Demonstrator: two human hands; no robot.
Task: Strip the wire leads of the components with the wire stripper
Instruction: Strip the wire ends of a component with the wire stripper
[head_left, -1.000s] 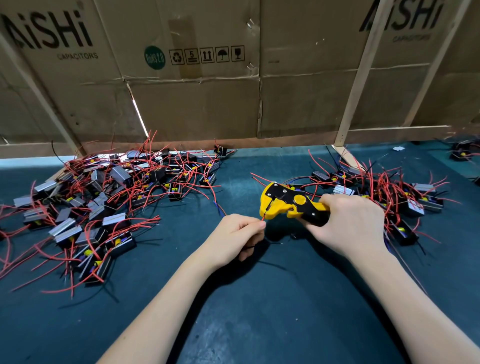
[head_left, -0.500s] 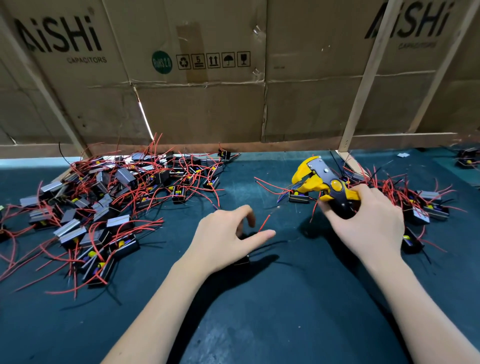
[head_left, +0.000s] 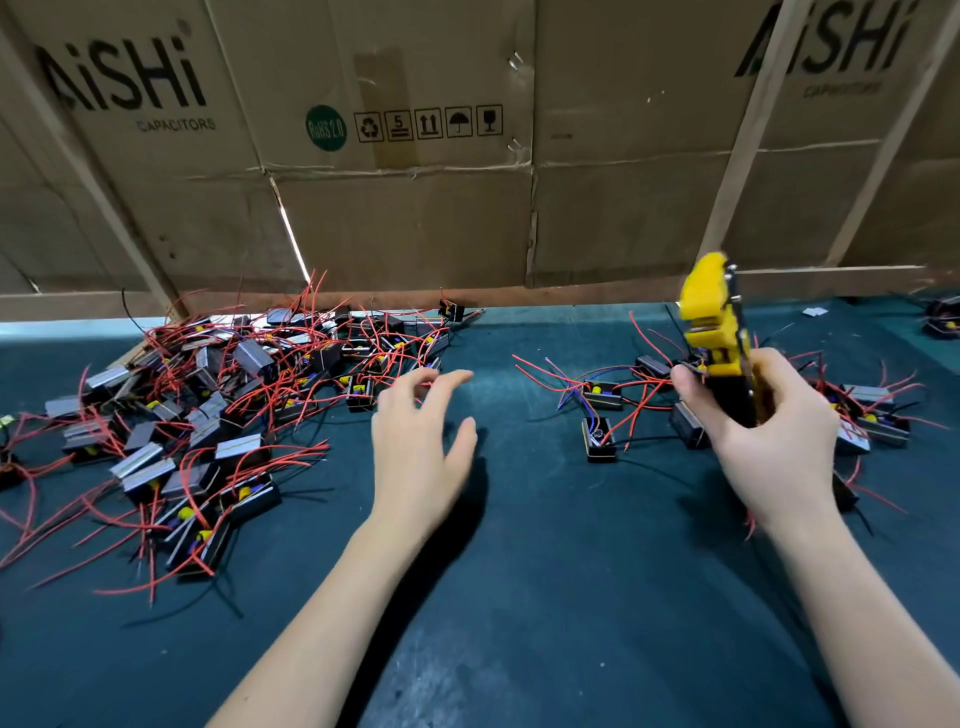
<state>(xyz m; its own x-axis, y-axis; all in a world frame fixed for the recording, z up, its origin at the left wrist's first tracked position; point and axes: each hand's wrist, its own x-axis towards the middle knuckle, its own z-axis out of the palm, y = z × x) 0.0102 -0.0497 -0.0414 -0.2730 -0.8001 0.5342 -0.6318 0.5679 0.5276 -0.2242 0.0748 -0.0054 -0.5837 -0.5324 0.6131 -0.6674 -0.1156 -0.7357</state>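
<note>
- At nine o'clock I see a large heap of small black box-shaped components with red wire leads (head_left: 208, 415), lying within the left arm's reach, likely the supply.
- My left hand (head_left: 423, 441) hovers at centre, fingers spread and holding nothing, apparently heading for that heap.
- At three o'clock my right hand (head_left: 763, 431) grips the yellow-and-black wire stripper (head_left: 719, 343) upright, fingers curled round its handles, head raised off the work.
- Around it lies a smaller scatter of components (head_left: 602, 436), seemingly sorted apart.
- Dark teal bench mat (head_left: 519, 597) below; brown printed cardboard wall (head_left: 415, 208) with pale wooden battens at twelve.
</note>
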